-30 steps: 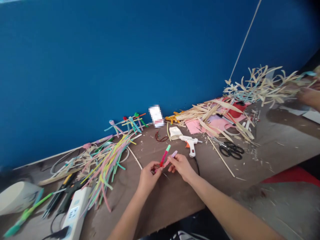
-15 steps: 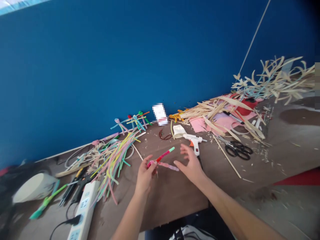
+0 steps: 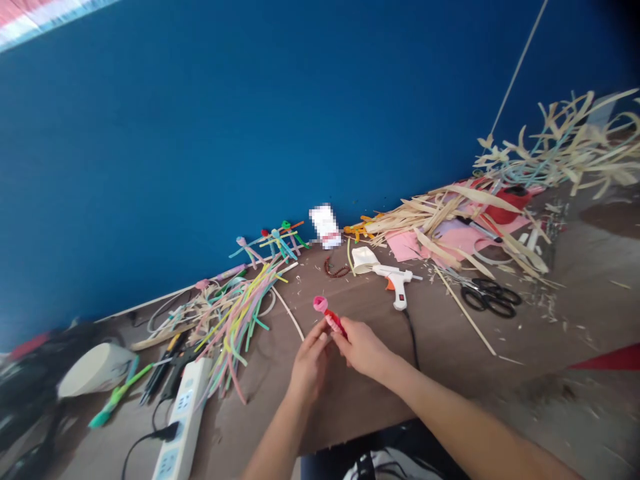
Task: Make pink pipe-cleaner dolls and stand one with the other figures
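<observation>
Between both hands is a pink and red pipe-cleaner piece [image 3: 320, 305], its coiled pink loop pointing up and away from me. My left hand [image 3: 311, 363] is closed, fingertips pinching the piece from the left. From the right, my right hand [image 3: 364, 347] pinches its red stem; the lower part is hidden behind the fingers. A white hot glue gun [image 3: 399, 283] with an orange trigger lies beyond my right hand. Left of my hands is a pile of coloured pipe cleaners [image 3: 233, 313].
Small pipe-cleaner figures [image 3: 277, 243] lean against the blue wall [image 3: 225, 120]. Scissors [image 3: 490, 295] and a thin stick [image 3: 465, 312] lie at right, before pale strips [image 3: 435, 213]. A power strip [image 3: 184, 420] and white roll [image 3: 95, 370] are at left.
My right hand has moved left and closed on the pipe-cleaner piece, which has turned so its pink loop faces up. The view has shifted slightly.
</observation>
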